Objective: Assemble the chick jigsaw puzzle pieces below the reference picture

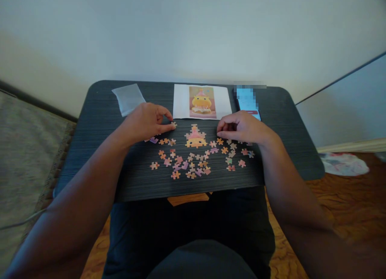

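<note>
Two hands are working the jigsaw; the left hand is pinching a puzzle piece beside the joined cluster; the right hand is resting curled, seemingly empty, over loose pieces; checking the reference picture before pressing should be helping.

The table is black with a fine ribbed grain. The loose puzzle pieces on it are pastel: orange, pink, lilac and pale yellow. The joined cluster is yellow-orange below with a pink top. The reference sheet is white, bearing a print of a yellow figure on pink and orange. The plastic bag is cloudy clear, the phone screen light blue, the floor swirled brown wood
</note>
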`<state>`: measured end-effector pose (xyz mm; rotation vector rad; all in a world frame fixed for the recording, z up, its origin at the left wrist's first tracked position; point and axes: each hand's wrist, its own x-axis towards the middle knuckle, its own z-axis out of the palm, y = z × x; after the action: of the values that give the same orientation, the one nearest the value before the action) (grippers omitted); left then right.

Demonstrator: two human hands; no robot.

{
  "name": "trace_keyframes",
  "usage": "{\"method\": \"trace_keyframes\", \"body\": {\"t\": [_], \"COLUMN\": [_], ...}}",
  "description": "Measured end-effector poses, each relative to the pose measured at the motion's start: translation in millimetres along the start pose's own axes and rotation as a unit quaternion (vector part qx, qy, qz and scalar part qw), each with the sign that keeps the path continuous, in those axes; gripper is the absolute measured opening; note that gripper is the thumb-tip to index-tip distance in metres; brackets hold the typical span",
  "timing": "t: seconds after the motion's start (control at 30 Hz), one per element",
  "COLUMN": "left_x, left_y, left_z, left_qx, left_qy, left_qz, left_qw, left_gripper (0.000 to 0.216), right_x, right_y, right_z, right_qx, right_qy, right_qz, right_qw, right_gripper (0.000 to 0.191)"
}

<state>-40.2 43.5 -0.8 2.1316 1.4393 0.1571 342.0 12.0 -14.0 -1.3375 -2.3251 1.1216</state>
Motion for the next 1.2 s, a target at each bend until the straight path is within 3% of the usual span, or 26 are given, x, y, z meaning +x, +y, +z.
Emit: {"method": "trace_keyframes", "body": {"t": [0.17,0.53,0.8,1.2], "left_x": [2.4,0.3,-1.0,0.4], "left_y": [-3.1,1.0,5.3,0.9], "left_z": [1.0,-0.3,2.4,5.2], "left_qx": [0.016,-0.013,-0.083,-0.189], "left_qy": [-0.006,-0.009,-0.013,-0.043], "left_qz": [0.007,0.019,0.012,0.005], "left_qw": [1.0,1.0,0.996,0.981], "left_gripper": [0.048,0.041,0.025,0.02], "right_x": [0.5,2.3,4.1,4.1], "right_y": [-3.8,-2.7,7.5,7.0], "right_z": [0.2,-1.3,2.4,8.6], "right_qx": [0.055,0.045,0.003,-0.03], "right_qy": [-0.037,-0.049,-0.001,0.103], "right_qz": [0.007,-0.001,-0.019,-0.051], "right_qw": [0.998,0.998,1.0,0.993], "right_gripper": [0.03,0.014,0.017,0.022]}}
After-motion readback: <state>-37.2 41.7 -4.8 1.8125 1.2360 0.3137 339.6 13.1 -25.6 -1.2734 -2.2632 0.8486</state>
